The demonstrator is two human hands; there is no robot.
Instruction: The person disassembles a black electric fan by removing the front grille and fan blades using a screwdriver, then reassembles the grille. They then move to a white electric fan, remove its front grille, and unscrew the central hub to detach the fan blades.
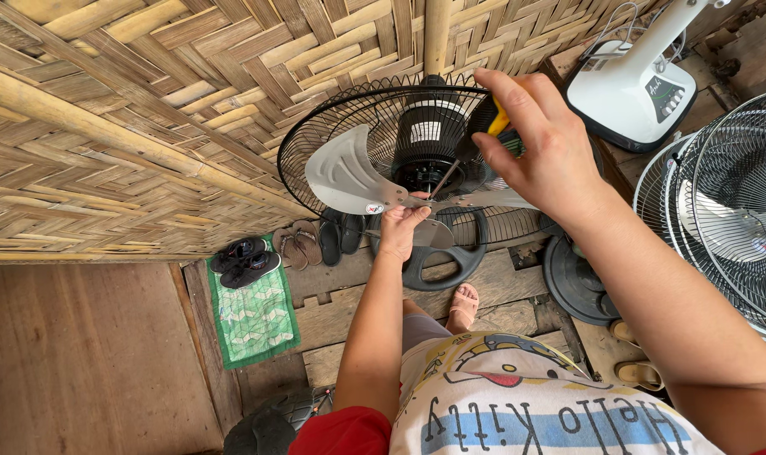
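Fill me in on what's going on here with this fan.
A person is working on an electric fan whose front guard is off. The left hand steadies the grey blade near the hub. The right hand grips a screwdriver with a yellow and black handle, its shaft angled toward the motor hub. The black rear grille is still on. Other fans lie to the right, and shoes and sandals sit by a green mat.
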